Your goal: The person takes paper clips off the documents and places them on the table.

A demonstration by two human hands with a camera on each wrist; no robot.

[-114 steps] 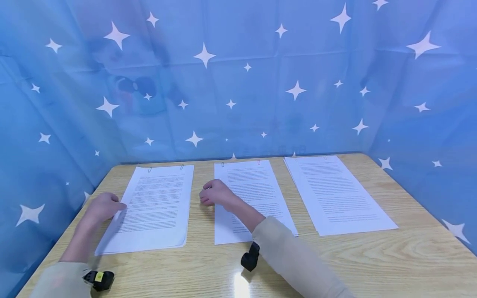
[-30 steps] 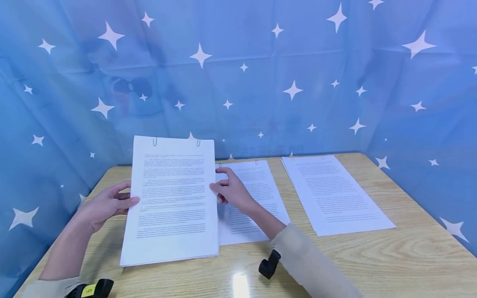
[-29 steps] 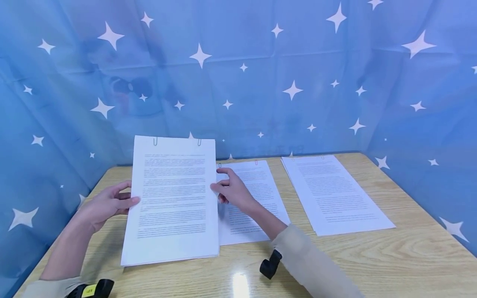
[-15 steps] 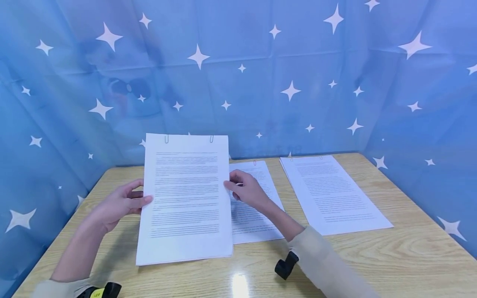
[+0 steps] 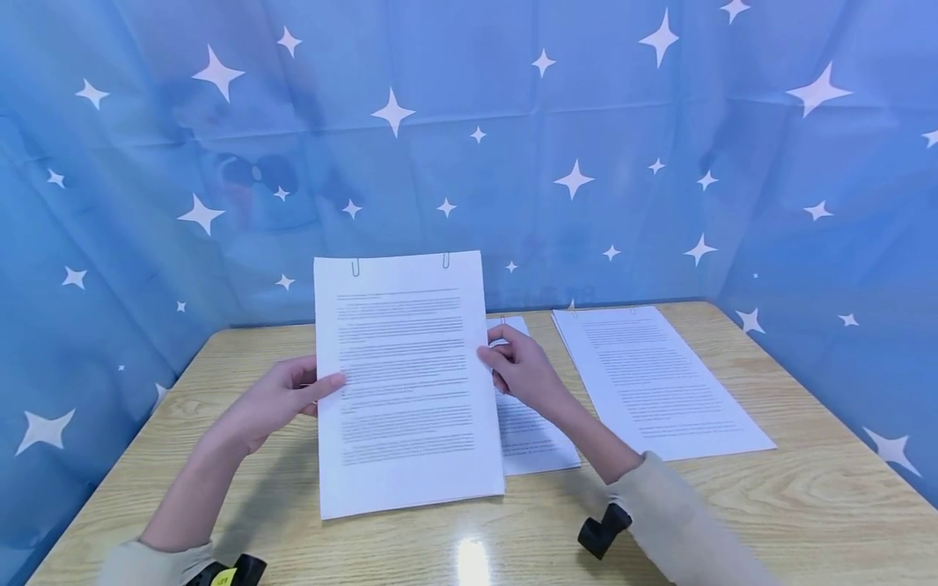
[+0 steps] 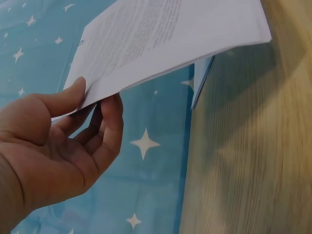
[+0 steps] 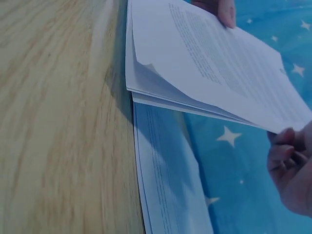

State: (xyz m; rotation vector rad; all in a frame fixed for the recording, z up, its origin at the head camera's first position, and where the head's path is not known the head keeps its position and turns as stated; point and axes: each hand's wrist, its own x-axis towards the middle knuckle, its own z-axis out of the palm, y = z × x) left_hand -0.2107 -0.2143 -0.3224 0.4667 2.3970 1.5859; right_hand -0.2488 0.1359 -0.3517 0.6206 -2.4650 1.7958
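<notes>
Both side edges of a clipped paper stack [image 5: 410, 480], raised at the frame's centre, are pinched. The left hand [image 5: 274, 401] grips with thumb in front, fingers behind. The right hand [image 5: 529, 376] pinches the opposite edge narrowly; its rear fingers, partly hidden, appear curled. A second stack [image 5: 538, 448] lies beyond, centre right.

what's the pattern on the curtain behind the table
The curtain is blue with white stars; the head view shows it best.
</notes>
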